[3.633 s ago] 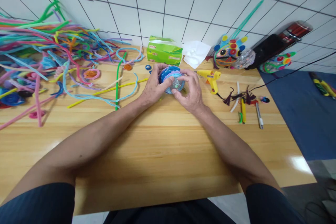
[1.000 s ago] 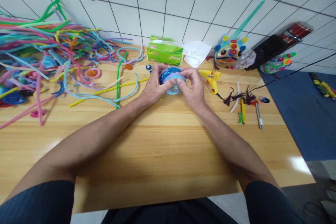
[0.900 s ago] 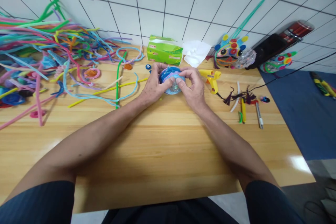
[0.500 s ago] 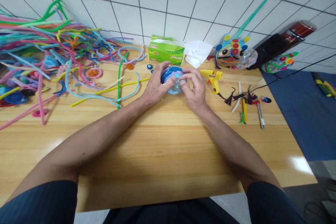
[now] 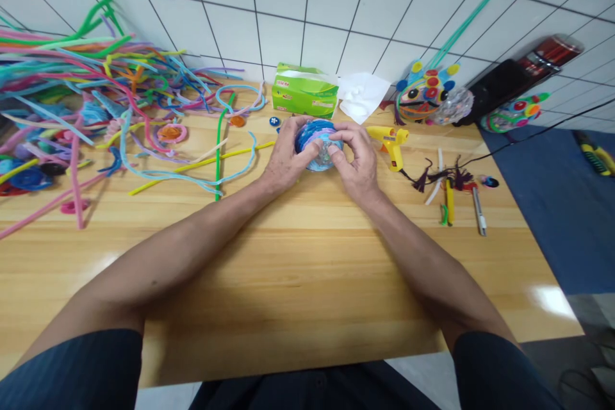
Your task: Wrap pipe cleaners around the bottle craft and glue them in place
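Note:
A round object [image 5: 321,129] wrapped in blue and purple strands, with a clear, shiny centre, is held between both hands above the wooden table [image 5: 288,256]. Around its left side curls my left hand [image 5: 288,157], the thumb resting on the clear centre. My right hand [image 5: 356,159] grips the right side, with its thumb and index finger on the top near the centre. The fingertips on the far side are partly hidden. Just right of my right hand lies a yellow glue gun [image 5: 392,144]. A small blue button-like piece [image 5: 274,122] is beside my left hand.
Colourful pipe cleaners [image 5: 96,90] are heaped at the left. A green tissue pack [image 5: 304,93] and white tissue [image 5: 362,97] stand by the tiled wall. At the right are decorated crafts [image 5: 423,96], a dark red-topped bottle [image 5: 523,77], tassels, a yellow cutter [image 5: 450,202] and a pen [image 5: 479,211].
My right thumb and index finger have shifted slightly on the round object. Otherwise both hands keep nearly the same hold.

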### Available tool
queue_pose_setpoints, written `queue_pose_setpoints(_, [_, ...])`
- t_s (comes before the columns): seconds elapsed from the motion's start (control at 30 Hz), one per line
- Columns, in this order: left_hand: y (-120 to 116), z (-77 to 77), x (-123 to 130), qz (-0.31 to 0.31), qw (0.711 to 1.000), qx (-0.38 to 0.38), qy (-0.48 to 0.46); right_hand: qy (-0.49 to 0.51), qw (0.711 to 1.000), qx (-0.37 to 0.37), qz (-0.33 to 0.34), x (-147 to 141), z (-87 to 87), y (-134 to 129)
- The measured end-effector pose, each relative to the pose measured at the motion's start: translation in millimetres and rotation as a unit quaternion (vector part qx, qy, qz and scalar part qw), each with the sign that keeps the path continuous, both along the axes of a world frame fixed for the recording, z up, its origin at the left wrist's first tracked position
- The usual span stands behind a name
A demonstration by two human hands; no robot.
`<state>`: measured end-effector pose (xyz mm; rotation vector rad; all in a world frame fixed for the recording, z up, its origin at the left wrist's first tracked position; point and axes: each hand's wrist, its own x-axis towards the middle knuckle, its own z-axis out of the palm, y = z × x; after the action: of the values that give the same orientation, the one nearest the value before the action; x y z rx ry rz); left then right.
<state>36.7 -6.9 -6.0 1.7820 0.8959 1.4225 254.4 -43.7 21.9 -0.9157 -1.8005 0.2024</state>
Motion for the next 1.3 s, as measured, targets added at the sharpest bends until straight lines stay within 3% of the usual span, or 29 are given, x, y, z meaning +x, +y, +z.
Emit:
queue_pose_setpoints(0.2, [3.3,-0.6,-0.9,-0.005,1.0,-0.011,0.003,0.019,0.999,-0.009,-0.044,5.8,24.3,-4.5])
queue_pose_setpoints(0.37, [4.3,-3.4,2.8,-0.02,0.999,-0.04,-0.015,0.083,0.971,0.064,-0.217,57.2,50.6,-5.6])
queue_pose_setpoints(0.47, [5.3,-4.6,6.1,-0.013,0.999,-0.044,-0.019,0.073,0.951,0.026,-0.299,101.1,41.7,-11.0])
queue_pose_setpoints(0.57, [6.3,-3.6,8.0,-0.017,0.999,-0.039,-0.018,0.032,0.932,-0.098,-0.349,125.9,19.7,-17.5])
queue_pose_setpoints(0.7, [6.0,-0.8,7.4,-0.026,0.999,-0.03,-0.01,0.003,0.909,-0.262,-0.323,122.1,5.6,-9.5])
queue_pose_setpoints(0.9, [5.5,-0.7,6.3,-0.024,0.999,-0.034,-0.01,-0.024,0.89,-0.354,-0.286,108.2,27.7,10.4])
queue_pose_setpoints(1.07, [5.3,0.6,7.7,-0.026,0.999,-0.033,-0.009,0.004,0.912,-0.343,-0.225,111.7,61.9,-13.5])
queue_pose_setpoints(1.2, [2.9,3.4,7.5,-0.021,0.999,-0.038,-0.006,0.048,0.937,-0.342,-0.046,107.9,104.0,-35.1])
queue_pose_setpoints(1.3, [1.0,5.1,6.7,-0.017,0.999,-0.04,0.002,0.027,0.926,-0.376,0.013,96.5,125.2,-44.2])
